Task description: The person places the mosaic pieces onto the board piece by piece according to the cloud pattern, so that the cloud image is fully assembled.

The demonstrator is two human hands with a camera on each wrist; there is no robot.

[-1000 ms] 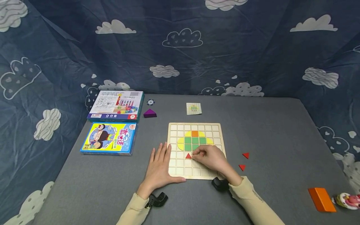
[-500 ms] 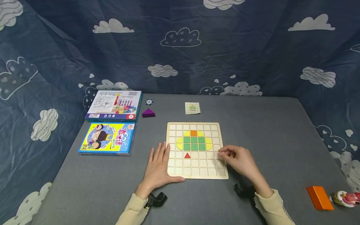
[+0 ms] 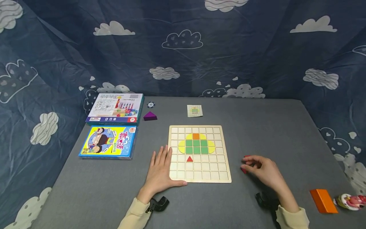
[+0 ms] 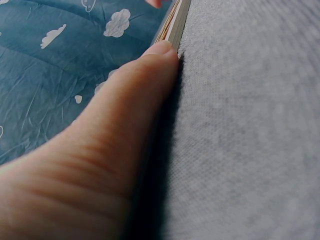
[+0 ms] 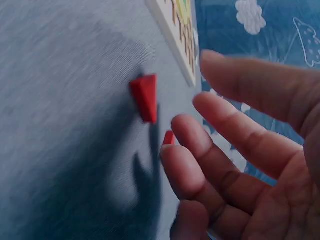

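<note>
A pale wooden grid board (image 3: 210, 166) lies on the grey table, bearing green squares (image 3: 196, 143), yellow curved pieces (image 3: 181, 147), an orange square (image 3: 195, 136) and a red triangle (image 3: 189, 159). My left hand (image 3: 160, 168) rests at its left front corner, fingers along the left side. The thumb (image 4: 145, 75) touches the front edge in the left wrist view. Right of the board, my right hand (image 3: 264, 170) hovers over two loose red triangles; thumb and fingers are apart and hold nothing. The right wrist view shows the nearer triangle (image 5: 145, 97) and the farther triangle (image 5: 168, 137), partly hidden by a fingertip.
Two boxes, one white and purple (image 3: 114, 108), one blue and yellow (image 3: 107, 141), lie at the left. Near them are a purple triangular block (image 3: 150, 116) and a round chip (image 3: 151, 105). A pattern card (image 3: 194, 111) lies behind the board. An orange block (image 3: 323, 201) and a figurine (image 3: 351, 202) sit front right.
My right hand has moved right, from beside the red triangle on the board to above the loose triangles, uncovering the right part of the board. The left hand stays in place.
</note>
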